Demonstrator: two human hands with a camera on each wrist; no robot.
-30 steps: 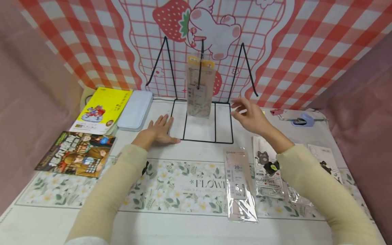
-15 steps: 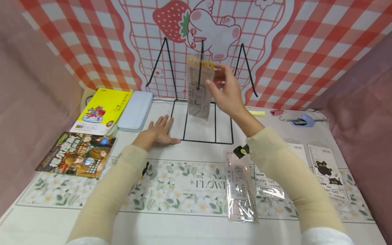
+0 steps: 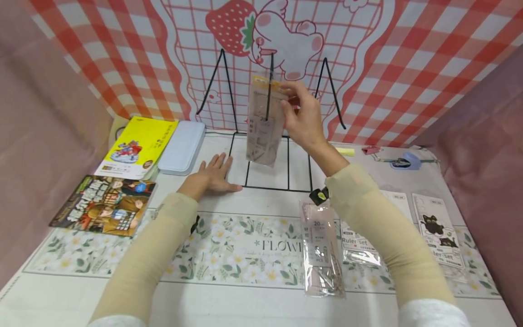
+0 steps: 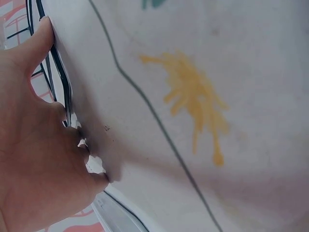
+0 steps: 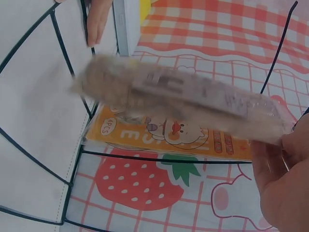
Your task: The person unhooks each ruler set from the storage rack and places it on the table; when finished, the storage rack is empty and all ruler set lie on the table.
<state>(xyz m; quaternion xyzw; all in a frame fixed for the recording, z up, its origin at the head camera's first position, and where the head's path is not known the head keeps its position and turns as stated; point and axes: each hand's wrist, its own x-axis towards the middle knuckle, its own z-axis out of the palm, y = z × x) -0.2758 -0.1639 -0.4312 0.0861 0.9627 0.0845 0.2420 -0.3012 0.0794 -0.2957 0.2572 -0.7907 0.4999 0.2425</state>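
Hand (R) (image 3: 304,116) raised, grip pinching pkt (image 3: 258,136) at rack (image 3: 288,163), L hand (image 3: 213,176) flat, spread on table (image 3: 229,306)

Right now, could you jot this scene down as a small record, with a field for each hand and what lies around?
Right hand: holds a clear packet by its side, near the top
Left hand: spread on the white table, by the left side of the black wire rack
Behind clear packet: orange packet
Left of rack: pale blue case, yellow book, dark book
Right foreground: pinkish packet, ruler-set packets
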